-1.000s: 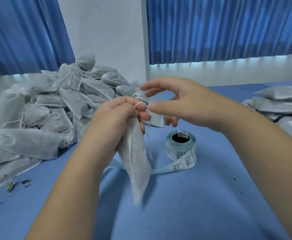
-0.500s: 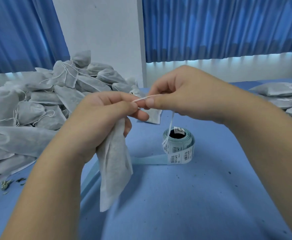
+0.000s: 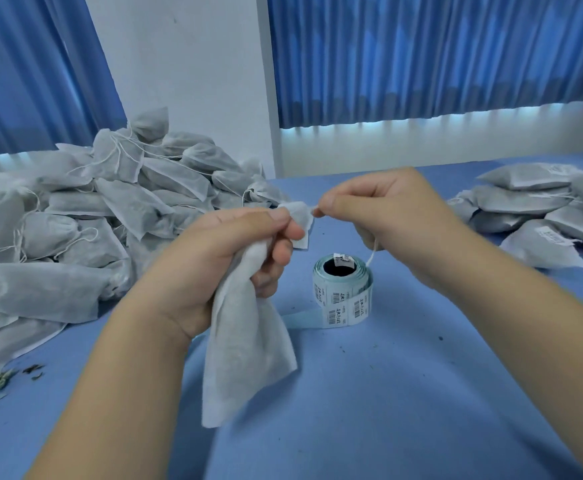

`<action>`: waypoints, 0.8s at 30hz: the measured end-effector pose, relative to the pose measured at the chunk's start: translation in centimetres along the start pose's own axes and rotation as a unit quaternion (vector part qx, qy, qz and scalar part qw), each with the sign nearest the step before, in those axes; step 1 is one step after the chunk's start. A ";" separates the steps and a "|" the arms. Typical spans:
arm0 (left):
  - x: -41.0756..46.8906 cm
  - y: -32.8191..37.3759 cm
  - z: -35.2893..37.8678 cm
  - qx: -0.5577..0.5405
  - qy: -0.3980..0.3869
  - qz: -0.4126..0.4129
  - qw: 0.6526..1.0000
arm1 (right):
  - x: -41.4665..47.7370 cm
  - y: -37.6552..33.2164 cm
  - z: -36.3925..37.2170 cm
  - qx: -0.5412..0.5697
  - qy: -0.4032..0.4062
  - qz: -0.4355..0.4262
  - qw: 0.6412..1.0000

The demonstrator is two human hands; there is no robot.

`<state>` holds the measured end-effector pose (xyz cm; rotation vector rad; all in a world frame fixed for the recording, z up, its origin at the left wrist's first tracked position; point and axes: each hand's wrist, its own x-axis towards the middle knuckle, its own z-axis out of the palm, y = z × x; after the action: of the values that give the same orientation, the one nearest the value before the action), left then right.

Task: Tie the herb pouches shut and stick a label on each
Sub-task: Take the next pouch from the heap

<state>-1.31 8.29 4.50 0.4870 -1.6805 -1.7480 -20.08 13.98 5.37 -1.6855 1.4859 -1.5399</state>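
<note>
A white fabric herb pouch (image 3: 245,355) hangs over the blue table, its neck bunched inside my left hand (image 3: 220,251), which grips it with curled fingers. The pouch's gathered mouth sticks out to the right of that fist. My right hand (image 3: 383,213) pinches the white drawstring (image 3: 372,252) right beside the mouth, between thumb and forefinger; the loose end of the string dangles below the palm. Just beyond the hands stands a roll of barcode labels (image 3: 343,289) on pale blue backing, its tail trailing left behind the pouch.
A big heap of untied pouches (image 3: 85,216) fills the left of the table. A smaller stack of labelled pouches (image 3: 539,213) lies at the right. Herb crumbs (image 3: 6,375) are scattered near the left front. Blue curtains and a white wall stand behind.
My right hand went from fingers spread above the pouch to pinching the string, and now holds it close against the pouch mouth. The pouch has swung slightly in my left hand.
</note>
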 end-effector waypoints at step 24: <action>0.3 -1.3 2.4 0.226 0.016 0.069 0.972 | -2.8 -1.0 -1.4 -0.093 -0.071 -0.079 0.990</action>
<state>-3.42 9.79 3.52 0.5775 -2.0429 -1.2501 -20.39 17.22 5.34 -2.0177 1.4920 -1.3597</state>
